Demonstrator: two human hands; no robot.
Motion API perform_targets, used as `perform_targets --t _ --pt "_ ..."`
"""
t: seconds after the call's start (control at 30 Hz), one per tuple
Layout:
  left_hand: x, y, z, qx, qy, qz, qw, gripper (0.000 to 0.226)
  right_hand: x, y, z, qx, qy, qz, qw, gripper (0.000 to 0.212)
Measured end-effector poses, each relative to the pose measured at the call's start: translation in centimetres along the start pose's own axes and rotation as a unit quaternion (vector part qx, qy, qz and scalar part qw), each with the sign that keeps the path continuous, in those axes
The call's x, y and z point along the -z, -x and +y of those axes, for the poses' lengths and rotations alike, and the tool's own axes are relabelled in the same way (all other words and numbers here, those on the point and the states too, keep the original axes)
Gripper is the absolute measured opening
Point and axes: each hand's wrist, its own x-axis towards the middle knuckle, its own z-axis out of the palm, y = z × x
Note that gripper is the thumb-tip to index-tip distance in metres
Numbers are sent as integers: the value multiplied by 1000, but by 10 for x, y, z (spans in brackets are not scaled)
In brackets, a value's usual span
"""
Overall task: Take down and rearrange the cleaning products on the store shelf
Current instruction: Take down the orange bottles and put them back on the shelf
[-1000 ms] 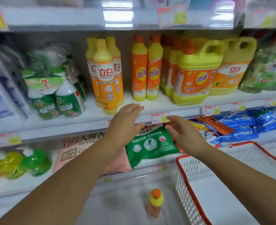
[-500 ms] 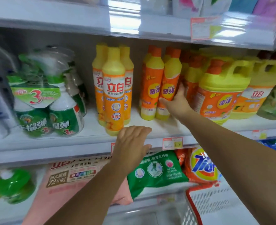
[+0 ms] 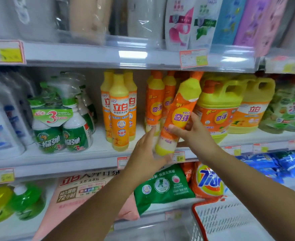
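The shelf (image 3: 98,150) carries the stock in rows: spray cleaners (image 3: 61,134) at left, slim bottles in the middle, handled jugs (image 3: 219,108) at right. A white basket (image 3: 230,221) with a red rim sits low at right, beneath it.

The bottle (image 3: 179,115) being taken down has an orange label, a yellow shoulder and base, and an orange cap. It appears lifted clear of the board, in front of its row (image 3: 154,105) and just left of the jugs. Its long axis leans: cap up and to the right, close under the shelf above, base down and to the left over the front edge.

The right hand (image 3: 197,136) grasps it round the middle, thumb across the label, fingers behind. The left hand (image 3: 145,157) is released, with fingers straight along the bottle's lower left side and thumb by the base. It is the nearer hand to that end, so it looks placed to steady the bottle or take it over.
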Motion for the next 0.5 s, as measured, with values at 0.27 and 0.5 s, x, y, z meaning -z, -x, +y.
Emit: perform_targets --t 0.27,0.5 --pt "2 64 55 85 111 -147 979 69 29 95 -26 -5 -11 -86 996 56" --pt "-21 109 65 36 -2 -128 991 93 41 133 -48 70 27 -3 997 59"
